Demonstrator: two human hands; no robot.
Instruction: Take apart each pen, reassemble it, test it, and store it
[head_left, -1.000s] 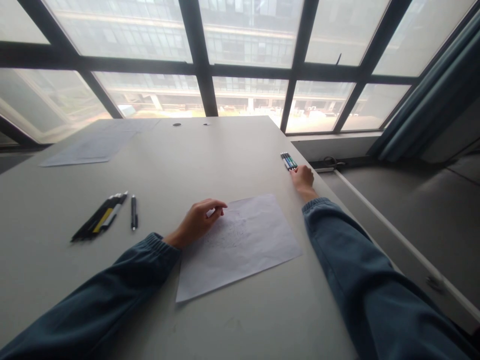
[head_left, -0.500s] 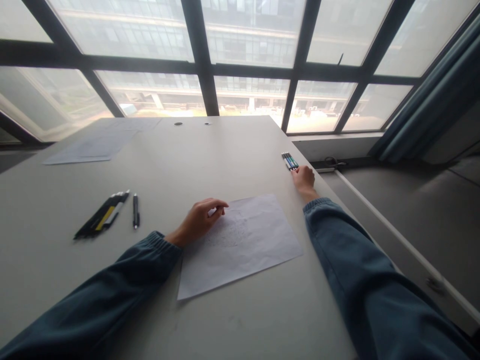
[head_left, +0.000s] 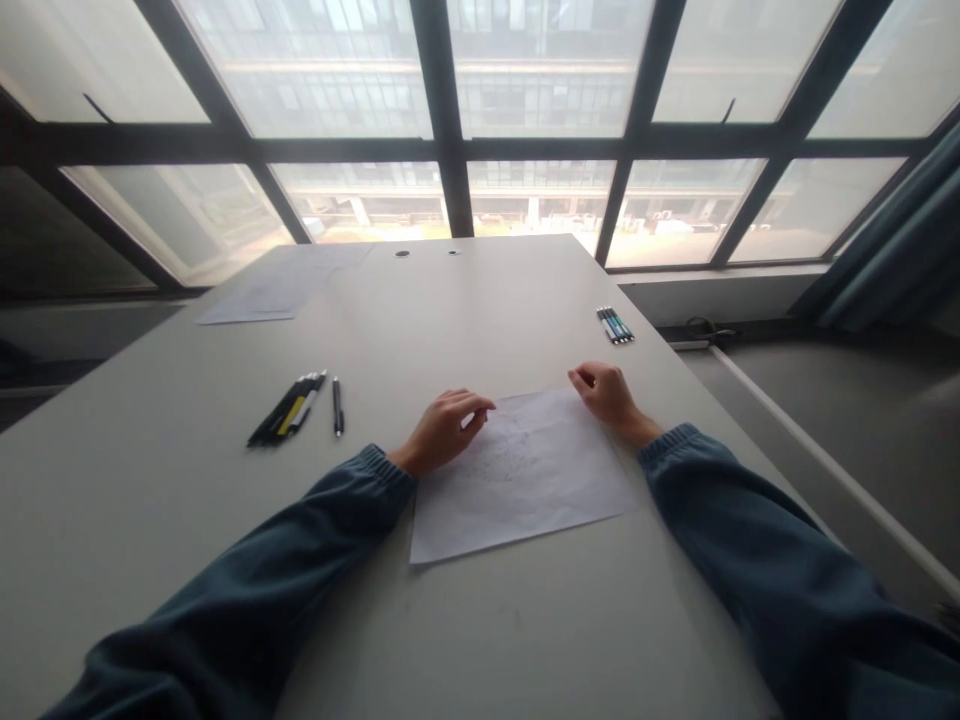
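The fingers of the left hand (head_left: 448, 430) and the right hand (head_left: 606, 393) are loosely curled; whether anything is tucked inside either, I cannot tell from here. Nearest, a sheet of paper (head_left: 555, 480) with faint markings lies aslant on the white table (head_left: 480, 650). The left hand is over its left side, the right at its far right corner. Past the left forearm are a bunch of dark pens (head_left: 287, 410) and, just beside it, a single pen (head_left: 338, 408). Beyond the right hand, apart from it, slim pens (head_left: 615, 325) lie side by side near the table's edge. Farther off, more papers (head_left: 262, 290) lie at left, before tall windows (head_left: 540, 70).
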